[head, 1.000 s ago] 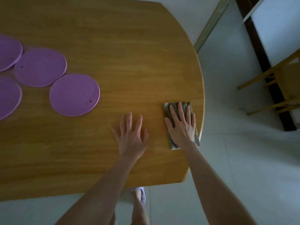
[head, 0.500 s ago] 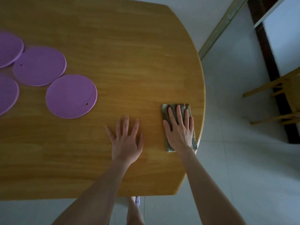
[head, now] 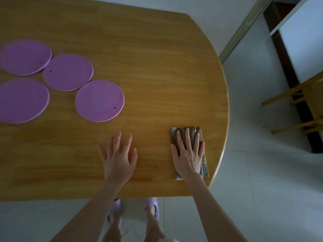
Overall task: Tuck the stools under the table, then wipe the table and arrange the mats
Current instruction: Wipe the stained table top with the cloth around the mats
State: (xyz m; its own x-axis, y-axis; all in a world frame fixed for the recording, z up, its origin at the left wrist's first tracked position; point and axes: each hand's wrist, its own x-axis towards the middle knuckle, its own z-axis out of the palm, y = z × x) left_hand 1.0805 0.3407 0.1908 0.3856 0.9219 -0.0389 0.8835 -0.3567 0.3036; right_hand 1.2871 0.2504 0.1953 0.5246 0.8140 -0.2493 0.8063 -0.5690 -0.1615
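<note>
1. My right hand [head: 187,154] lies flat on the folded cloth [head: 204,165], fingers straight and a little spread. It presses down and nothing is clenched.
2. The cloth is on the table [head: 157,67], near its rounded right rim and close to its near edge.
3. My left hand [head: 118,159] is released too, palm down on the bare wood of the table, fingers splayed, holding nothing.
4. Four round purple mats sit toward the table's left side: nearest mat [head: 99,100], middle mat [head: 68,72], far mat [head: 26,57], left mat [head: 21,101]. The far mat and the middle mat overlap at their edges.
5. A wooden seat [head: 297,102] stands off the table's right side, well apart from it, only legs and rungs in view.
6. My lilac slippers [head: 152,206] show on the pale floor just below the table's near edge.
</note>
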